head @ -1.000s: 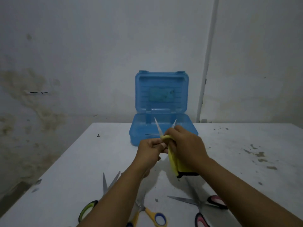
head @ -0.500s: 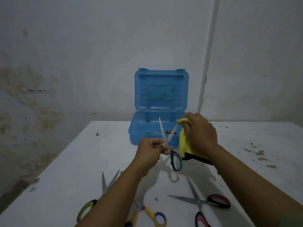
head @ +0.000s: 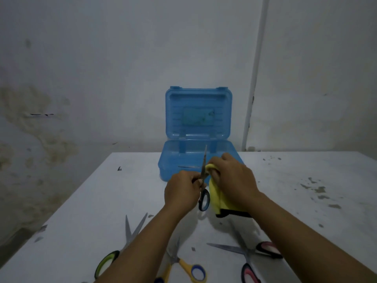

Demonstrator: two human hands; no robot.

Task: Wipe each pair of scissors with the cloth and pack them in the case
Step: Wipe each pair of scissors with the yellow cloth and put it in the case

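- While your left hand (head: 182,192) pinches the black-handled scissors (head: 203,181) upright before the open blue case (head: 196,158), that case could get knocked.
- Your right hand (head: 231,176) clutches the yellow cloth (head: 217,198) against the blade; a slip could nick you.
- The dangling cloth hem could snag the pink-handled scissors (head: 247,256) on the table (head: 91,201).

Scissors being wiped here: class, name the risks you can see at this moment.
1. The left hand pinches the black-handled scissors near the pivot with the blade tip pointing up, so the right hand, pressing the yellow cloth against the blade, might slip onto the edge.
2. Three more pairs lie open under the forearms, among them the pink-handled scissors; a lowered arm could catch a blade.
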